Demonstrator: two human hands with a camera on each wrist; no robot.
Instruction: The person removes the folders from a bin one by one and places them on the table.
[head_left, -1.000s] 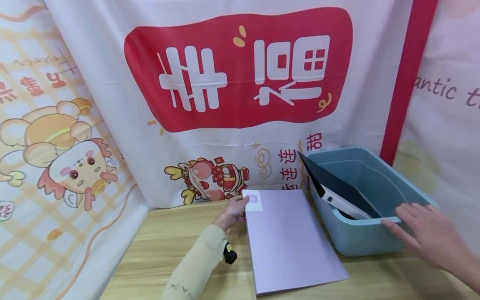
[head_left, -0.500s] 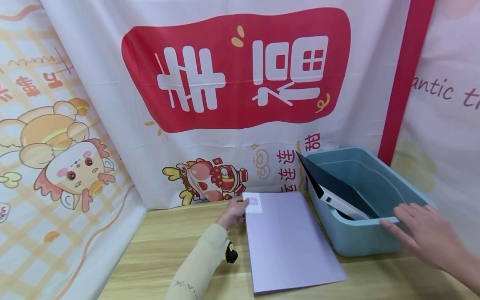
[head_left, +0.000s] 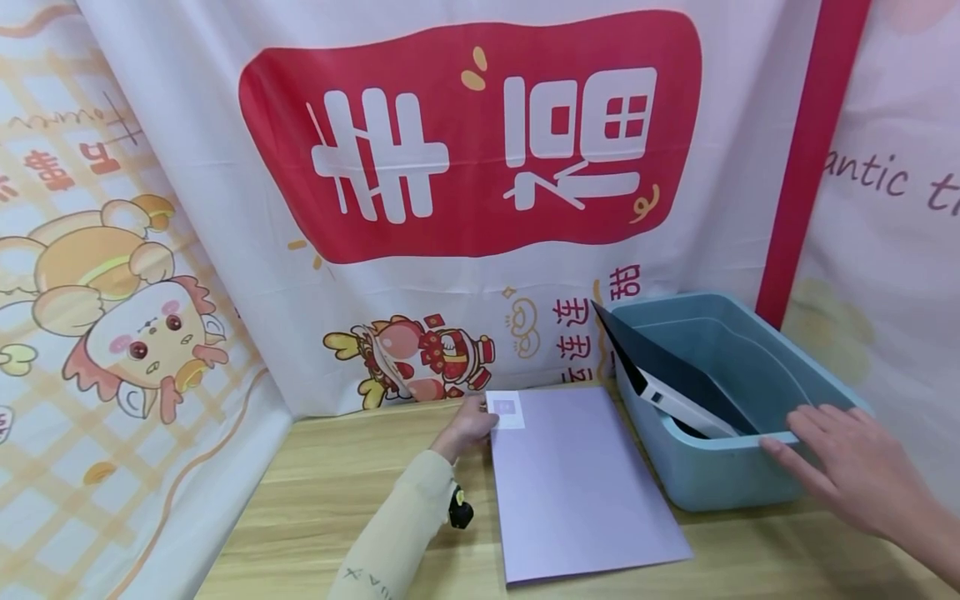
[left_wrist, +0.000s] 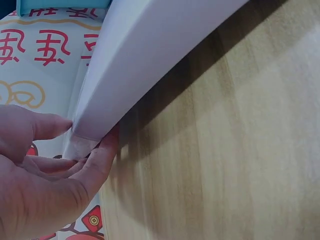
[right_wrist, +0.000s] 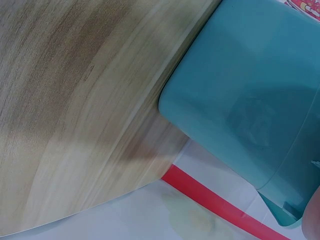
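Pinching lilac folder [head_left: 585,492] at its 11 o'clock corner: left grip [head_left: 472,421]. Right grip [head_left: 847,458] clasps blue bin [head_left: 735,482] at 4 o'clock. Folder likely light, stiff, slick; hold by spine [left_wrist: 135,75].

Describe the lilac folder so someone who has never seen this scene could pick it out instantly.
In the head view, find the blue bin on the wooden table. Just left of it is the lilac folder, its far left corner in the left hand. Its pale purple face and white corner label set it apart from the dark, white-edged item leaning in the bin.
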